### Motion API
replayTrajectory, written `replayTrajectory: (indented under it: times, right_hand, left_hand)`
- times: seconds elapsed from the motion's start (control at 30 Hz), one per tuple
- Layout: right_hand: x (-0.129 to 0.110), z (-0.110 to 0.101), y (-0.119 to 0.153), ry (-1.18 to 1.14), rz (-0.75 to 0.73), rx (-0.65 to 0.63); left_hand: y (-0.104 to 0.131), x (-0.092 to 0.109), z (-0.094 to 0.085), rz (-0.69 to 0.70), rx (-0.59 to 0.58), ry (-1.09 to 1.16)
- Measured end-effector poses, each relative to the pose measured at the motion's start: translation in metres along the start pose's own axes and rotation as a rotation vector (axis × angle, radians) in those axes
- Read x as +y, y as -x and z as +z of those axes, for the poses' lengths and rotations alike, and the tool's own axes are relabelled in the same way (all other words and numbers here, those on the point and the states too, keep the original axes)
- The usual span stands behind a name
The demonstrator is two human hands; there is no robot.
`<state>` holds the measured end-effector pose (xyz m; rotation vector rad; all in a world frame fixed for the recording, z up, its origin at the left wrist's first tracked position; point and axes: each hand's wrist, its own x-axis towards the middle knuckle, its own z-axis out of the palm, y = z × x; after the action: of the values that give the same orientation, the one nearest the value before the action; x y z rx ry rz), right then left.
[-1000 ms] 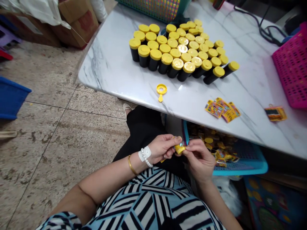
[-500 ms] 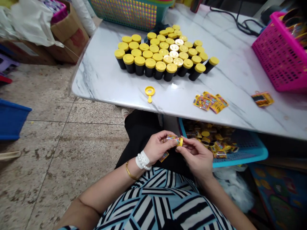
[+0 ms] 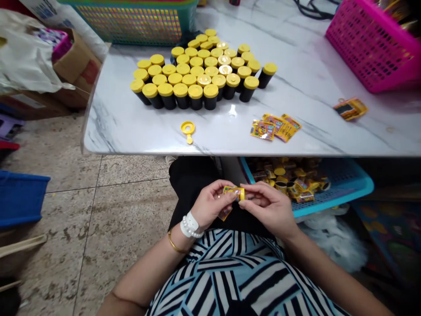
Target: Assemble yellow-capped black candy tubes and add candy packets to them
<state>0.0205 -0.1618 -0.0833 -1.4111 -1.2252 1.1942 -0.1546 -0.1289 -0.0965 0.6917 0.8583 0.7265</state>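
A small canister (image 3: pixel 234 192) with a colourful label and a yellow cap lies sideways between my hands, above my lap. My left hand (image 3: pixel 210 202) grips its labelled body between thumb and fingers. The capped end is pinched by my right hand (image 3: pixel 271 208). Under my left fingers hangs a printed packet (image 3: pixel 225 213), partly hidden. On the marble table (image 3: pixel 138 136) stand many black canisters with yellow caps (image 3: pixel 195 92). Nearer the edge lie a yellow ring with a tab (image 3: pixel 188 129) and several flat printed labels (image 3: pixel 276 127).
A blue basket (image 3: pixel 348 193) of labelled canisters sits below the table edge at right. On the table are a pink basket (image 3: pixel 371 48), a green basket (image 3: pixel 131 22) and another label bundle (image 3: pixel 351 109). Cardboard boxes (image 3: pixel 75 66) stand at left.
The view has turned, so the table items appear further left and the table edge looks level. Both hands still hold the small canister, now lying a little more level.
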Motion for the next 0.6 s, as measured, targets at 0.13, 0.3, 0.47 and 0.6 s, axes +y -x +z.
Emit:
replayTrajectory:
  times: [0.13,0.3,0.47,0.6]
  right_hand:
    - [0.000,0.003,0.000,-0.094,0.103,0.040]
    - [0.003,0.007,-0.007,-0.388,0.457,-0.014]
    - [0.011,0.009,-0.008,-0.523,0.574,-0.022]
    - [0.016,0.008,-0.006,-0.429,0.481,0.022]
  left_hand:
    - [0.002,0.003,0.005,0.118,-0.018,-0.103]
    - [0.002,0.002,0.002,0.319,-0.021,-0.407]
    - [0.006,-0.002,-0.006,0.303,-0.012,-0.535]
    - [0.007,-0.004,-0.006,0.094,-0.023,-0.351]
